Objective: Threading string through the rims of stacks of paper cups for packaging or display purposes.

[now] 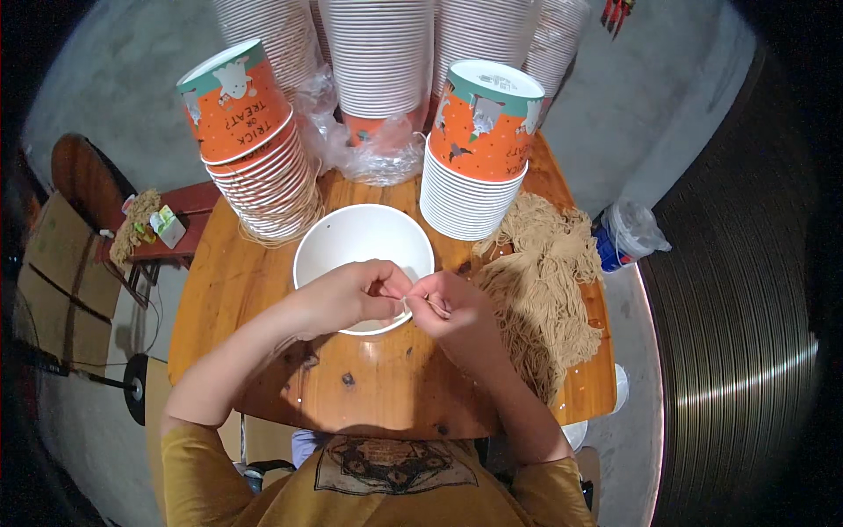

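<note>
I see my left hand (351, 294) and right hand (448, 307) meeting over the near rim of a white paper cup (362, 241) that sits open side up on the round wooden worktop (378, 386). Both hands are pinched shut on a thin tan string (406, 300) that runs between the fingertips, just above the cup's edge. To the right of my right hand lies a loose heap of tan strings (540, 281), touching my forearm. On the far side stand stacks of orange cups (255, 149), 1 on the left and another on the right (474, 149), with taller white stacks (379, 53) behind them
</note>
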